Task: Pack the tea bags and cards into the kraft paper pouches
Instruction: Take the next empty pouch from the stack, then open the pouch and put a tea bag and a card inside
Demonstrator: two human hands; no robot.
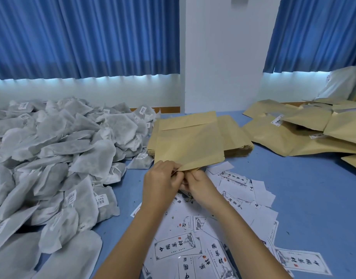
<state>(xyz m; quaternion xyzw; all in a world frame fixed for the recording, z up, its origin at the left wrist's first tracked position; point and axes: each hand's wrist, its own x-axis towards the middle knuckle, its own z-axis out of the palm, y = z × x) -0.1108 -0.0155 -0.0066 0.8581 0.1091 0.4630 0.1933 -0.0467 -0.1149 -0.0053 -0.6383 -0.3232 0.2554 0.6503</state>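
Blue desk (293,198), curtained wall behind. Kraft pouch (190,146) held over pouch stack (236,137): light, thin, creasable paper. Left hand (161,183) and right hand (199,186), grip pinched on near mouth edge; separate layers there. Left of stack: soft fibrous tea bags (52,158). Near of stack: flat, slippery cards (179,248).

Head view, forward-down, close over table (306,190)

Two hands (163,182), one held pouch (189,146), uncounted tea bags (52,158), cards (213,238)
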